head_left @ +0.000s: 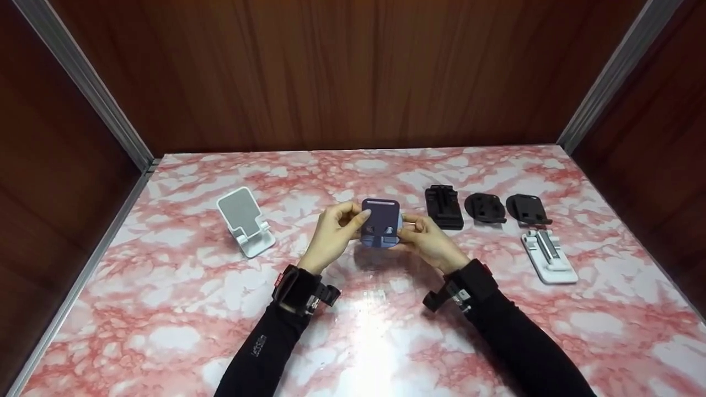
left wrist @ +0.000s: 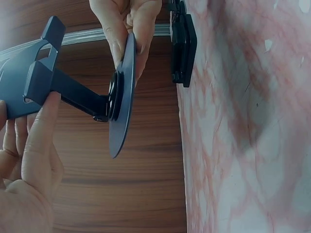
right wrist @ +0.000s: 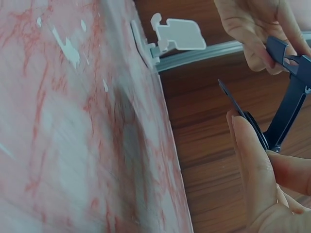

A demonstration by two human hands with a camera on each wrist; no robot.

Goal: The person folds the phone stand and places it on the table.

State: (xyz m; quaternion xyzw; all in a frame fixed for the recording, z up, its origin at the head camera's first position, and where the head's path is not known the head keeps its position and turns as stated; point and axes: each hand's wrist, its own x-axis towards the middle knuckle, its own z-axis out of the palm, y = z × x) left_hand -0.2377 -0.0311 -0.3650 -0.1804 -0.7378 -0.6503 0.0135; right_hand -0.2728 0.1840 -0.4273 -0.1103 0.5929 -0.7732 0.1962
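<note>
The blue stand [head_left: 381,218] is held up over the counter [head_left: 193,309], the left hand [head_left: 337,231] pinching its cradle plate [left wrist: 19,82] and the right hand [head_left: 429,241] pinching the round base [left wrist: 125,107]. It looks light, stiff and rather smooth, so the plate's edge and base rim seem the best holds (the hinged arm [left wrist: 80,94] might swing). Count: one blue stand, two white stands, one unfolded [head_left: 242,215], one folded [head_left: 549,256], and three black ones [head_left: 444,208] [head_left: 485,208] [head_left: 528,209], folded.
</note>
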